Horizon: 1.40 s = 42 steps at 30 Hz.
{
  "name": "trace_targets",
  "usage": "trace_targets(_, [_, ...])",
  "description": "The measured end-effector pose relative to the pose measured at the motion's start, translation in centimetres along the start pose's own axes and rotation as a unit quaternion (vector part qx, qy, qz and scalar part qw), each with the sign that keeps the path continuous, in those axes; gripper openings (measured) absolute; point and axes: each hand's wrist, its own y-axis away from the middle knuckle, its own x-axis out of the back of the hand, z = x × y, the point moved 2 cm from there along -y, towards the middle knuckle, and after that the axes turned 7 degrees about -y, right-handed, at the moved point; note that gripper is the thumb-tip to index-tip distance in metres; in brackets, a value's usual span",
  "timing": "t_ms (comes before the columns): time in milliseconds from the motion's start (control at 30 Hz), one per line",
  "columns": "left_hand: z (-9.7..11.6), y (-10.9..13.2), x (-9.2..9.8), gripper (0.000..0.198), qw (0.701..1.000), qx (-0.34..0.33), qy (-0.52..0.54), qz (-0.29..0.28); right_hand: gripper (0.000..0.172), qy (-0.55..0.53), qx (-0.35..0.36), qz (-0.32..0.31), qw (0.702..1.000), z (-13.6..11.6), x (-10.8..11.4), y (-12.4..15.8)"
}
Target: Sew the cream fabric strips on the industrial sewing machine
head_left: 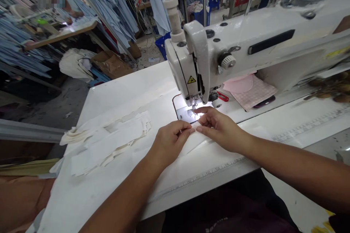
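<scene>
A white industrial sewing machine (246,43) stands on a white table (123,91). Both my hands rest just in front of its needle, on a small white fabric piece (195,139) lying on the table. My left hand (171,140) pinches the near edge of the piece with curled fingers. My right hand (218,127) pinches the piece's far end, fingertips close to the lit presser foot (195,107).
A stack of white cut fabric pieces (109,140) lies on the table's left. A pink checked cloth (250,91) and a red-handled tool (222,96) sit behind the needle. Blue garments (109,0) hang at the back, where another person sits at a table (60,34).
</scene>
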Motion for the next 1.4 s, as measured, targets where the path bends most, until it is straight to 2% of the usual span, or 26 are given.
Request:
trace_targets(267, [-0.1,0.0,0.0,0.016,0.999,0.000,0.050,0.016,0.034,-0.046,0.009,0.024,0.999,-0.1,0.0,-0.2])
trace_targets(467, [0.0,0.0,-0.4,0.018,0.996,0.011,0.089,0.004,0.032,-0.052,0.018,0.029,0.998,0.0,0.1,-0.1])
trace_targets(767, [0.3,-0.1,-0.5,0.016,0.995,0.015,0.088,0.032,0.032,-0.050,0.023,0.035,0.998,0.1,0.1,-0.1])
trace_targets(933, [0.2,-0.4,-0.3,0.018,0.994,0.073,0.076,0.025,0.034,-0.047,0.004,0.033,0.998,0.6,0.2,0.0])
trace_targets(1033, [0.2,-1.1,-0.3,0.017,0.992,0.121,0.022,-0.013,0.036,0.052,-0.010,0.043,0.998,0.5,0.3,-0.1])
trace_targets(1167, [0.3,-2.4,-0.6,0.011,0.989,0.111,-0.066,-0.065,0.029,0.251,0.025,0.024,0.967,0.0,0.1,-0.3])
trace_targets(1233, [0.4,-2.8,-0.8,0.008,0.988,0.093,-0.095,-0.076,0.019,0.339,0.069,-0.022,0.938,-0.1,-0.1,-0.4])
trace_targets(1333, [0.3,-3.2,-0.9,0.007,0.986,0.089,-0.112,-0.080,0.022,0.431,0.127,-0.102,0.888,-0.3,0.0,-0.3])
trace_targets(1400, [0.2,-3.4,-0.9,0.008,0.986,0.091,-0.116,-0.077,0.020,0.471,0.153,-0.134,0.858,-0.6,0.4,-0.2])
